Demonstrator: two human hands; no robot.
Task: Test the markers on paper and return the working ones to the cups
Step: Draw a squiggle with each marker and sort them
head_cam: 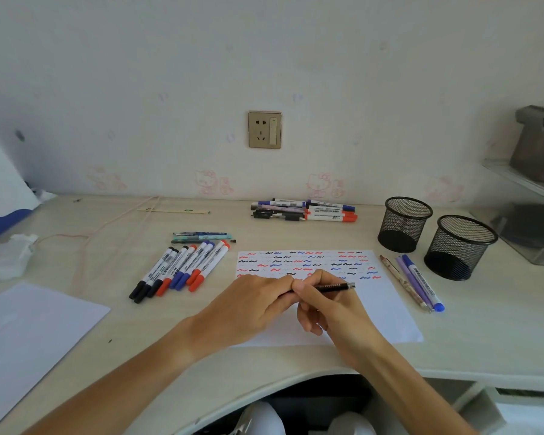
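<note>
A black pen (333, 286) lies level above the test paper (387, 309), which carries rows of red, blue and black squiggles. My right hand (330, 312) grips the pen's barrel. My left hand (252, 306) pinches the pen's left end, hidden under the fingers. Two black mesh cups (404, 224) (460, 246) stand to the right of the paper, with nothing visible inside them. Several whiteboard markers (182, 268) lie in a row left of the paper. Another pile of markers (305, 210) lies near the wall. Three pens (415, 282) lie between the paper and the nearer cup.
Some slim pens (201, 237) lie above the marker row. A blank sheet (29, 334) is at the front left, crumpled tissue (10, 255) behind it. A pink cord (107, 227) runs across the desk. A clear shelf unit (525, 221) stands at the right edge.
</note>
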